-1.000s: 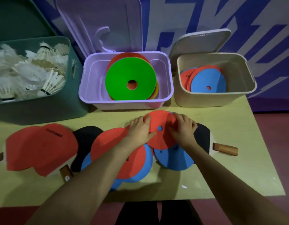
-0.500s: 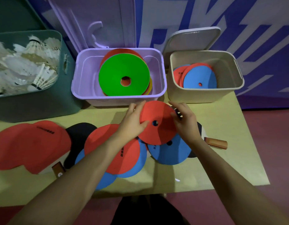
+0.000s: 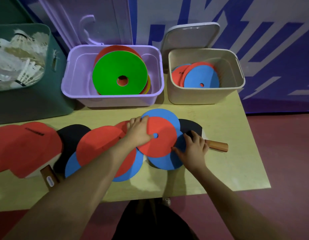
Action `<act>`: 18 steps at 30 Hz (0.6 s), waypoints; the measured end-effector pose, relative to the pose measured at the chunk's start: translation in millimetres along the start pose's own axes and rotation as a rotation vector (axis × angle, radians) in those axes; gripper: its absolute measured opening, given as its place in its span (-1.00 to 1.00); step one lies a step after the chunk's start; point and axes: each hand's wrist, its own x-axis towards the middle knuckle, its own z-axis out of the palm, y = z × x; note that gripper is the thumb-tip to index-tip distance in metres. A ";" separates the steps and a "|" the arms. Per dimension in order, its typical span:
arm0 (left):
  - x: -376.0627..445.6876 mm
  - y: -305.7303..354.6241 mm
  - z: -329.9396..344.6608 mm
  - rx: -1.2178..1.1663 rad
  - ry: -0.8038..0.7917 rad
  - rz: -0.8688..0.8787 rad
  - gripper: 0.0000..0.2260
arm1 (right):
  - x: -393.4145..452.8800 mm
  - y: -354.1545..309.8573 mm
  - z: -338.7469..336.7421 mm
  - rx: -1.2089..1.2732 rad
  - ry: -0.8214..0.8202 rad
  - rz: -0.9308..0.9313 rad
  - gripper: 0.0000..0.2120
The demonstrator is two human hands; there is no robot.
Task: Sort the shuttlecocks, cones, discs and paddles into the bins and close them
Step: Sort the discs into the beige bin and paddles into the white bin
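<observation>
My left hand (image 3: 140, 133) grips the left edge of a red disc (image 3: 161, 141), thumb lying beside its centre hole. A blue disc (image 3: 165, 115) peeks out behind it. My right hand (image 3: 193, 146) pinches the right edge of a lower blue disc (image 3: 165, 161), thumb and curled fingers on its rim. A black paddle (image 3: 191, 126) with a wooden handle (image 3: 218, 146) lies under that hand. More red and blue discs (image 3: 98, 144) overlap to the left. The beige bin (image 3: 202, 97) holds red and blue discs.
A purple bin (image 3: 114, 100), lid up, holds a green cone on a stack. A green bin (image 3: 51, 101) at left holds shuttlecocks. Red paddles (image 3: 25, 146) and a black one (image 3: 70, 134) lie at the table's left. The table edge runs close on the right.
My right hand let go of the red disc and dropped to the blue disc below. My left hand keeps the red disc, and a blue disc now shows behind it.
</observation>
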 end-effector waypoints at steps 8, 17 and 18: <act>-14.2 1.5 -10.2 -0.268 0.252 0.146 -0.44 | 6.1 3.9 -5.7 0.506 0.172 -0.085 -0.73; -22.5 -3.8 0.4 -0.122 0.161 -0.029 -0.35 | 38.8 -33.0 -28.4 0.769 0.216 -0.119 -0.78; -22.4 -2.9 4.0 -0.086 0.148 -0.063 -0.32 | 44.6 -38.9 -27.5 0.787 0.206 -0.109 -0.79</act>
